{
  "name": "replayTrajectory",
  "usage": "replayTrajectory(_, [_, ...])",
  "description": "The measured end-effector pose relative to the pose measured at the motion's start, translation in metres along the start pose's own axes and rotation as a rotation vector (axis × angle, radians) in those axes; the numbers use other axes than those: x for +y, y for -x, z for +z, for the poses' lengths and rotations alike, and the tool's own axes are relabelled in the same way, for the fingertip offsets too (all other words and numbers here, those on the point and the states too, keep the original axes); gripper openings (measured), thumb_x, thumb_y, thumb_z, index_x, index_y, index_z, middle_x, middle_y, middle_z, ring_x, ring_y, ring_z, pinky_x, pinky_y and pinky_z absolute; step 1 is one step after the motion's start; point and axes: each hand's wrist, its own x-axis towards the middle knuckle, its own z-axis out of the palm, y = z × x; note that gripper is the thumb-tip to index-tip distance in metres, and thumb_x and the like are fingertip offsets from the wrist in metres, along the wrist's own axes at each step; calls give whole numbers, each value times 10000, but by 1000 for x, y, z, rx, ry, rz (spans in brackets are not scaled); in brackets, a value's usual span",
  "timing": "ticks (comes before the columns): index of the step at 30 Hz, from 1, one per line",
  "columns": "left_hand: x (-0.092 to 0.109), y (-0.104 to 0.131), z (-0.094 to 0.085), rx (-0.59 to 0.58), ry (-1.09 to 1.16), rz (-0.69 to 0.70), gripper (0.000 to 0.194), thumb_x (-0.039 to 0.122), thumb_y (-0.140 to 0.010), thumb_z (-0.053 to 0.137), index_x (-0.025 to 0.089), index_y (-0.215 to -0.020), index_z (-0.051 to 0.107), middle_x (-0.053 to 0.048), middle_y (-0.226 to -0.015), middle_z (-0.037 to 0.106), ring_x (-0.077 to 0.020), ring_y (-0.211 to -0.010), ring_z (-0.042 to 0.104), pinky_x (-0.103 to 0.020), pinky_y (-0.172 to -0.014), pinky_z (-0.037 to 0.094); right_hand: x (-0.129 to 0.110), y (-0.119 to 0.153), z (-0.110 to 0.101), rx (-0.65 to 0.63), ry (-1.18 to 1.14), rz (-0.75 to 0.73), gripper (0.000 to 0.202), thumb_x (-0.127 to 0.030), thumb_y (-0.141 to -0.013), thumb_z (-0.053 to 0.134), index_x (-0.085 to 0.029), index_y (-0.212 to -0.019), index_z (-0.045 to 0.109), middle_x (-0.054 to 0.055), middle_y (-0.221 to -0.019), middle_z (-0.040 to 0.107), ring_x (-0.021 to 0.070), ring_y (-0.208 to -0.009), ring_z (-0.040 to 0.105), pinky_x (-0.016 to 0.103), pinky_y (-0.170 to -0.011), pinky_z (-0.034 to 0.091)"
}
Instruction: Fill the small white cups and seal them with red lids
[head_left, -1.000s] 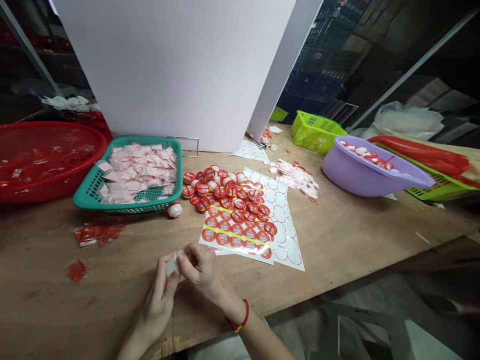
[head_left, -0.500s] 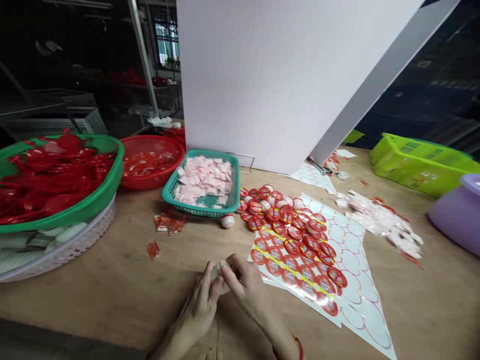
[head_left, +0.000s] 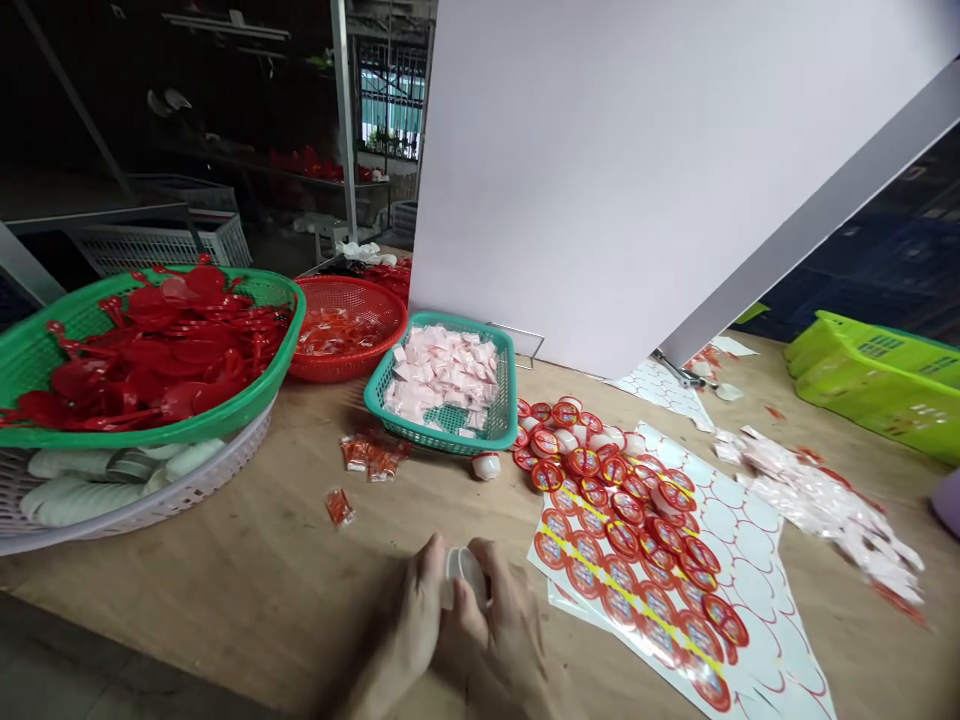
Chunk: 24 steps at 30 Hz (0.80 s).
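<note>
Your left hand (head_left: 421, 608) and right hand (head_left: 504, 622) grasp one translucent white, round-edged plastic part (head_left: 472, 572), apparently to steady it; the red-printed white sheet (head_left: 637, 602) lies flat, likely for easy reach.

The left hand (head_left: 411, 612) and right hand (head_left: 514, 625) are close together, fingers bent in a grip. Along the right hand's inner side, its thumb (head_left: 468, 608) points upward, between the two hands. Below the left hand, the left forearm (head_left: 371, 685) slants down and leftward; below the right hand, its blurred wrist leads downward.
</note>
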Motion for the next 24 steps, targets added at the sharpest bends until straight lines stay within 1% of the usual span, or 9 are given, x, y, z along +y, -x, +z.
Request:
replayTrajectory(4, [2, -2, -12, -21, 39, -186, 474, 645, -687, 480, 181, -738, 563, 27, -472, 464, -150, -469, 480, -228, -399, 309, 19, -13, -10, 1, 219, 35, 309, -401, -880, 314, -174, -846, 520, 4, -547, 585, 138, -405, 534, 222, -404, 354])
replayTrajectory(9, [3, -1, -21, -164, 173, -90, 547, 712, -628, 492, 181, -758, 494, 85, -489, 360, -54, -386, 307, -184, -380, 195, 64, -27, -5, -118, 667, 184, 291, -328, -860, 395, -123, -939, 586, 119, -756, 647, 215, -536, 605, 271, -436, 372])
replayTrajectory(12, [9, 0, -24, -274, 284, -23, 539, 695, -628, 524, 176, -773, 499, 86, -516, 364, -48, -402, 318, -190, -405, 257, 75, -46, -7, 43, 604, 87, 307, -268, -862, 369, -111, -1033, 569, 163, -946, 616, 228, -710, 617, 288, -530, 434])
replayTrajectory(14, [12, 1, -26, -336, 389, 0, 493, 620, -653, 581, 175, -860, 528, 62, -578, 438, -65, -462, 400, -207, -470, 335, 68, -72, -8, 144, 462, 44, 280, -258, -870, 361, -125, -984, 579, 143, -942, 614, 217, -788, 606, 290, -625, 456])
replayTrajectory(15, [13, 0, -27, -362, 445, -4, 470, 566, -663, 614, 178, -917, 536, 45, -621, 479, -77, -506, 440, -217, -509, 361, 62, -90, -6, 126, 388, 42, 261, -252, -874, 363, -131, -946, 583, 125, -903, 624, 206, -806, 602, 285, -674, 456])
replayTrajectory(16, [14, 0, -28, -381, 499, -23, 456, 508, -666, 643, 181, -967, 539, 30, -659, 510, -87, -545, 469, -224, -537, 372, 55, -109, -1, 52, 329, 55, 242, -238, -874, 370, -136, -916, 585, 106, -856, 634, 190, -783, 603, 271, -686, 451])
replayTrajectory(18, [14, -1, -28, -381, 587, -84, 454, 407, -656, 678, 183, -1027, 542, 10, -699, 540, -98, -585, 495, -226, -551, 370, 40, -148, 16, -247, 299, 130, 218, -212, -875, 397, -134, -954, 585, 97, -890, 651, 172, -794, 611, 249, -716, 441])
replayTrajectory(21, [13, -2, -32, -306, 639, -143, 456, 358, -650, 679, 173, -1048, 553, 4, -699, 543, -98, -574, 494, -223, -530, 353, 28, -191, 56, -395, 306, 163, 186, -206, -792, 558, -108, -941, 612, 137, -927, 659, 205, -842, 618, 255, -725, 437])
replayTrajectory(24, [10, -3, -39, -250, 621, -74, 436, 393, -697, 649, 166, -1059, 559, 8, -678, 530, -96, -553, 481, -226, -507, 344, 28, -208, 90, -442, 313, 208, 197, -167, -693, 657, -88, -872, 634, 164, -866, 667, 234, -797, 629, 263, -663, 442])
